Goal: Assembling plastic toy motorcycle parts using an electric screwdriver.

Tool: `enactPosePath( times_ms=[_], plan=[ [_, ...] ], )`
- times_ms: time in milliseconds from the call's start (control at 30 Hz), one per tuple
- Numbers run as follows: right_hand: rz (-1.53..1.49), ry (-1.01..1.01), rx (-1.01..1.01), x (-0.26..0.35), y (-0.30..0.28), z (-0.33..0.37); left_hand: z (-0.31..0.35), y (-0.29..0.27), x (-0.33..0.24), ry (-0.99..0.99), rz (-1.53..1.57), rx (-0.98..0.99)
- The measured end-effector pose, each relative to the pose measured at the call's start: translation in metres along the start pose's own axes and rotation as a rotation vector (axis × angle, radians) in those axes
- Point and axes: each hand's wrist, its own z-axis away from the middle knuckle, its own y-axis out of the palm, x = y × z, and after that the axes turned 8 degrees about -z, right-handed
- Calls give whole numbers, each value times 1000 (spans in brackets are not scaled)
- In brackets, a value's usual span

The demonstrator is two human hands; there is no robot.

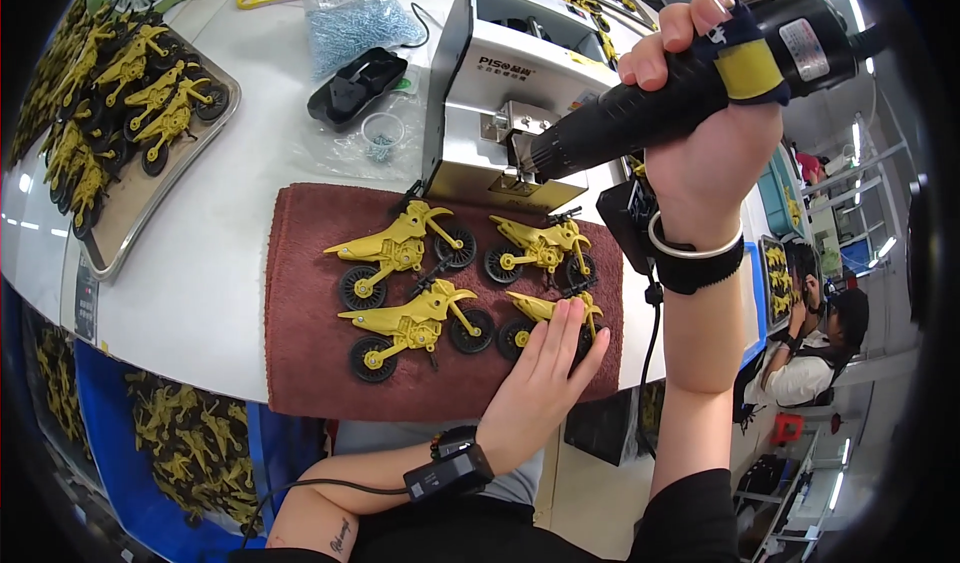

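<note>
My right hand is wrapped round a black electric screwdriver, raised over the table. The screwdriver's tip meets the metal outlet of a silver screw feeder. With fingers stretched out, my left hand lies on a yellow toy motorcycle at the front right of a brown towel, hiding part of it. Beside it on the towel lie a front-left toy motorcycle, a back-left toy motorcycle and a back-right toy motorcycle, all yellow with black wheels.
At the left, a tray is heaped with toy motorcycles. A bag of screws, a black device and a small cup of screws stand behind the towel. A blue bin sits below the table. Another person works at the right.
</note>
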Motion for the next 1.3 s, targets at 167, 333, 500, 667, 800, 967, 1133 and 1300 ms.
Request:
enactPosePath(
  times_ms=[167, 333, 500, 667, 800, 967, 1133, 1300],
  plan=[
    [-197, 97, 183, 15, 8, 40, 2, -1, 6, -35, 5, -1],
    [-123, 97, 7, 35, 29, 100, 2, 12, 3, -50, -136, 18],
    [-52, 61, -34, 42, 32, 121, -2, 10, -3, -51, -50, -57],
    [-76, 10, -57, 34, 32, 125, 0, 14, -5, -89, -33, -65],
    [-18, 60, -58, 35, 29, 128, 0, 12, -4, -70, -103, -54],
    [-19, 63, 5, 31, 30, 127, 0, 14, -3, -74, 36, -116],
    [-25, 74, 32, 30, 28, 126, 0, 12, -2, -66, 28, -114],
    [-57, 76, 7, 36, 29, 117, 0, 12, -1, -70, 44, -115]
  ],
)
